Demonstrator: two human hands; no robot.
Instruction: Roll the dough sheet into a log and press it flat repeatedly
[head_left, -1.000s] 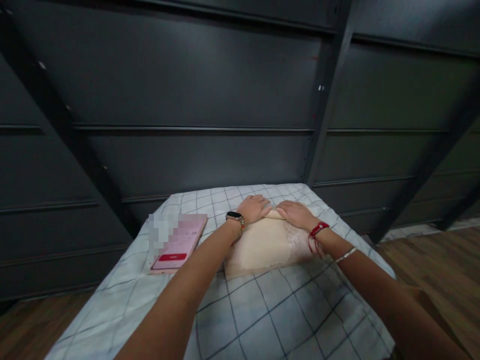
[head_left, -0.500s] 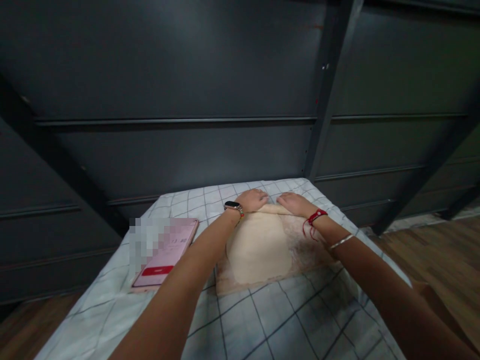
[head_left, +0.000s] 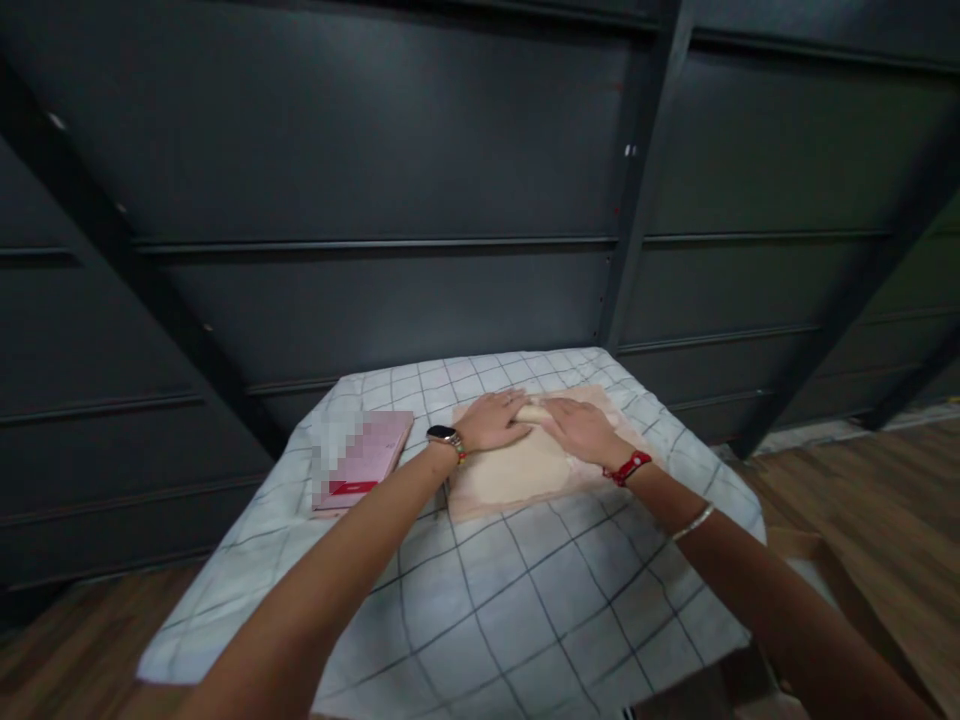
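A pale sheet of dough (head_left: 517,468) lies on a floured wooden board (head_left: 622,428) on a table with a white checked cloth (head_left: 525,590). Its far edge is rolled up into a thick fold (head_left: 537,411). My left hand (head_left: 493,420), with a watch on the wrist, lies flat on that fold with fingers stretched out. My right hand (head_left: 582,430), with a red thread and a silver bangle on the wrist, presses flat on the fold beside it. The fingertips of both hands nearly meet.
A pink phone (head_left: 365,461) with a lit screen lies on the cloth left of the board. Behind the table stands a dark grey metal wall with slanted beams (head_left: 637,180). Wooden floor (head_left: 870,520) shows to the right and left.
Both hands have drawn back toward me along the board with the rolled edge under them, so less flat dough shows. The camera view shifted and pulled back.
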